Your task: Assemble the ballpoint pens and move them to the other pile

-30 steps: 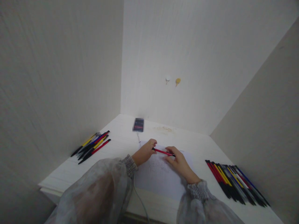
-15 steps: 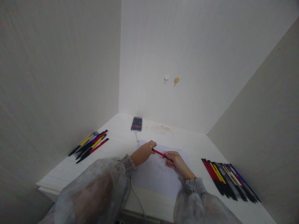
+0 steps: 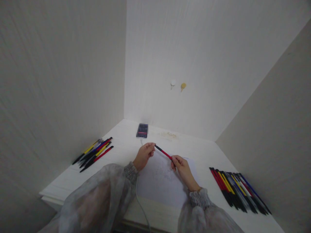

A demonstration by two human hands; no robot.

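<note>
A red and black pen (image 3: 166,154) slants between my two hands above a sheet of paper. My right hand (image 3: 182,169) is closed around the pen's red end, thumb and fingers pinching it. At the pen's black end, my left hand (image 3: 143,156) has its fingers drawn together on the tip. Beneath both hands lies the white paper (image 3: 157,191), which carries faint writing. My fingers hide the pen's two extremes.
Several coloured pens (image 3: 239,191) lie in a row on the right of the white tabletop (image 3: 126,136). More pens (image 3: 94,153) are bunched by the left wall. A blurred dark device (image 3: 142,130) sits at the back, and a cable (image 3: 142,207) runs over the front edge.
My left hand has shifted left and slightly up. A longer black section of the pen now shows beside it, and red meets my right hand where black was.
</note>
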